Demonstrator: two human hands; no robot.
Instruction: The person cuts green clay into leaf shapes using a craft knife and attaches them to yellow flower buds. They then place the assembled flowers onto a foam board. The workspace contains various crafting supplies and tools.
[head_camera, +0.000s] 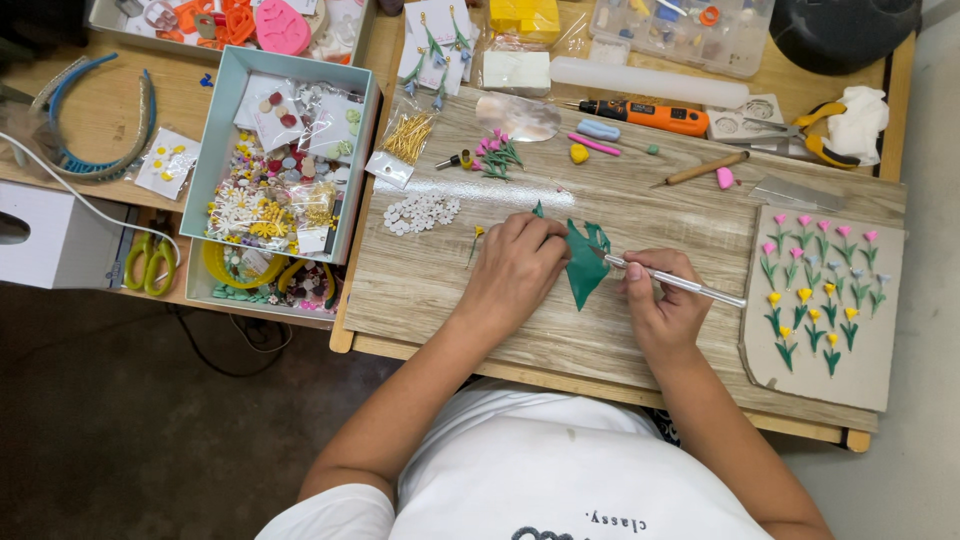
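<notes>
Closest to us we see the person's white shirt (560, 470) and two bare arms reaching up over a wooden board (450, 280) that lies on the table.

The left hand (515, 265) rests on the board with its fingers curled down. Its fingertips press on the left edge of a flat green clay sheet (585, 265) with a pointy bottom. The sheet lies in the middle of the board, between the two hands.

The right hand (665, 305) is closed around a thin silver metal tool (680, 283). The tool's tip touches the right edge of the green sheet. Its other end sticks out to the right.

Just to the right of that hand lies a grey cardboard piece (860, 370). On it stand rows of tiny clay flowers (820, 285), pink at the top and yellow lower down, all with green leaves.

A bit further up the board, left of the hands, we see a small bunch of little white clay flowers (420, 212). Above them lie pink flowers with green stems (497, 155) and a small bag of gold pins (405, 140).

At the far edge of the board lie an orange and black pen-shaped tool (645, 116) and a wooden stick (705, 168).

To the left of the board stands a pale blue box (225, 110) full of small flowers and little bags. Green scissors (150, 265) lie near a white box (60, 240). A blue hairband (100, 120) lies far to the left.
</notes>
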